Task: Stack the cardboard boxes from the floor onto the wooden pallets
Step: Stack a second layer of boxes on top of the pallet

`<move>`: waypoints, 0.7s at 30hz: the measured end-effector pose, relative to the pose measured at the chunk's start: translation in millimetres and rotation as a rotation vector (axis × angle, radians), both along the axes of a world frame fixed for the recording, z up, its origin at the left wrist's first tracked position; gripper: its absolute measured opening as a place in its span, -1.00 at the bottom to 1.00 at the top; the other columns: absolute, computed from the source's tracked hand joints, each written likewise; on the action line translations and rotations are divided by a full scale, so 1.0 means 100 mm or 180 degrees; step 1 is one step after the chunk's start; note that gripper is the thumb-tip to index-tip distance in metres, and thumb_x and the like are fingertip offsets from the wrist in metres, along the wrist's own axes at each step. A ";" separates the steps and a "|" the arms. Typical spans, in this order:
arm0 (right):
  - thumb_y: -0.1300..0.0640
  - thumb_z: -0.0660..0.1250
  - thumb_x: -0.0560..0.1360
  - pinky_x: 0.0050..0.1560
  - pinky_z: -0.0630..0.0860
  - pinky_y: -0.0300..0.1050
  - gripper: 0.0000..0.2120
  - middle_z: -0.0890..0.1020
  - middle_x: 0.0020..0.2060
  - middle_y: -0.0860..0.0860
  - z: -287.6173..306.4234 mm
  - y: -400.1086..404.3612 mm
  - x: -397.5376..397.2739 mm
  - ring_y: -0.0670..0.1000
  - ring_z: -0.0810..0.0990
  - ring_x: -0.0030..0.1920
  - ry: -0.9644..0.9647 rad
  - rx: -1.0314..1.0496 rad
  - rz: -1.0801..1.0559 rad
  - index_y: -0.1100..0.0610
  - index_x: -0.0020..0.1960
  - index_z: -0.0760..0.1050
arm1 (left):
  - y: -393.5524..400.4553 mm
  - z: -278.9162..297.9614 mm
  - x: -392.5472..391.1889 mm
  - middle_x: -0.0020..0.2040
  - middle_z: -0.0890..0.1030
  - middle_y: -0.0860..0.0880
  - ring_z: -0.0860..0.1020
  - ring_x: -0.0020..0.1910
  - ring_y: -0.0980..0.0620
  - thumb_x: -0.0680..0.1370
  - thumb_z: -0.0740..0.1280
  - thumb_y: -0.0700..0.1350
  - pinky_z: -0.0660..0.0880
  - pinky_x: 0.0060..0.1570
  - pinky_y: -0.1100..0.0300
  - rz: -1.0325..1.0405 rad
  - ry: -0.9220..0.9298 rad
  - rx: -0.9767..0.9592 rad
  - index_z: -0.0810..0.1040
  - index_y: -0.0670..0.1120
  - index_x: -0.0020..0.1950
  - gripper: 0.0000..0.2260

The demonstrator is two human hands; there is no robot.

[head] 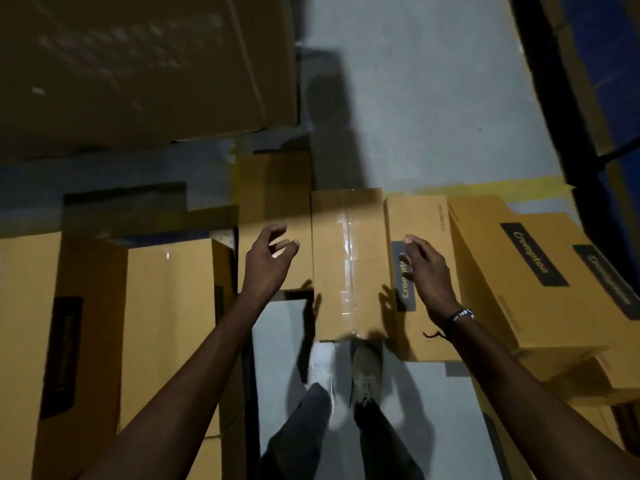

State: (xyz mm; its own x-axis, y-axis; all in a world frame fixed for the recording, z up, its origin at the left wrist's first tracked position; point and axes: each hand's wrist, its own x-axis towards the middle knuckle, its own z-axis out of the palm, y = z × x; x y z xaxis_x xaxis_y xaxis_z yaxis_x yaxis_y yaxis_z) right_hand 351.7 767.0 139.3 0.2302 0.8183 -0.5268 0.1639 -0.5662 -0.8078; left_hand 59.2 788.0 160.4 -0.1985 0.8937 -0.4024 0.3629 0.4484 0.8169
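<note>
A long cardboard box with clear tape down its top lies on the floor right in front of my feet. My left hand hovers above its left side, fingers loosely spread and holding nothing. My right hand hovers above its right side, fingers relaxed, also empty. A second box with a dark label lies against the first box's right side. No wooden pallet is plainly visible.
More labelled boxes lie tilted at the right. A large box stands at the left and a tall stack rises at the upper left. Grey floor stretches ahead. My shoes stand on a narrow strip of floor.
</note>
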 end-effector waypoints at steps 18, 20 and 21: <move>-0.17 0.24 0.66 0.30 0.55 0.07 -0.62 0.59 0.29 -0.06 -2.10 1.44 -1.78 0.03 0.57 0.28 -0.0043 -0.0258 0.0420 0.01 0.36 0.52 | 1.05 -2.14 -1.45 0.33 0.60 0.04 0.55 0.31 0.09 0.60 0.44 -0.07 0.45 0.16 0.22 0.0379 0.0173 -0.0250 0.53 -0.01 0.40 -0.63; -0.17 0.26 0.65 0.23 0.57 -0.01 -0.67 0.62 0.26 -0.06 -2.42 1.57 -1.90 0.02 0.59 0.27 -0.0070 -0.0226 0.0471 -0.02 0.30 0.56 | 1.25 -2.46 -1.61 0.33 0.59 0.01 0.54 0.31 0.06 0.59 0.44 -0.06 0.45 0.20 0.18 0.0356 0.0257 -0.0331 0.51 -0.03 0.42 -0.60; -0.16 0.26 0.66 0.20 0.57 -0.04 -0.69 0.62 0.24 -0.06 -2.57 1.63 -1.94 0.02 0.59 0.25 -0.0086 -0.0234 0.0477 -0.03 0.29 0.56 | 1.33 -2.61 -1.68 0.34 0.59 -0.02 0.53 0.32 0.04 0.59 0.44 -0.05 0.47 0.25 0.13 0.0347 0.0280 -0.0396 0.49 -0.04 0.44 -0.58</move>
